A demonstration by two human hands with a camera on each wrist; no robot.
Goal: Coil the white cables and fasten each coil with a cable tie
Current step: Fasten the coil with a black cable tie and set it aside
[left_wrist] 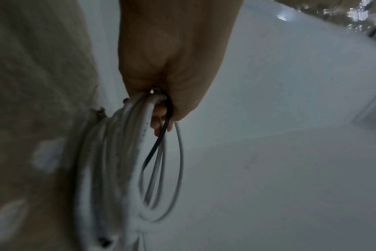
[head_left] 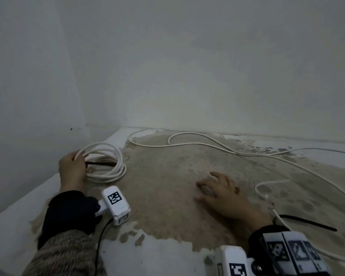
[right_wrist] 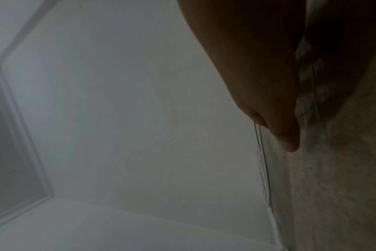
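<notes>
My left hand (head_left: 73, 166) grips a coil of white cable (head_left: 108, 164) at the left of the worn surface, near the wall. A black cable tie (head_left: 101, 163) sticks out of that grip across the coil. The left wrist view shows the hand (left_wrist: 172, 76) closed round the cable loops (left_wrist: 122, 161) and the black tie (left_wrist: 159, 144). My right hand (head_left: 219, 192) rests flat on the surface with spread fingers and holds nothing. Loose white cables (head_left: 207, 143) run across the far side and right. A second black cable tie (head_left: 309, 223) lies at the right.
The surface (head_left: 167, 196) is a stained, peeling tabletop set into a corner of white walls (head_left: 167, 66). A short loose cable end (head_left: 267, 188) curls just right of my right hand. The right wrist view is dim and shows only a fingertip (right_wrist: 290, 146) on the surface.
</notes>
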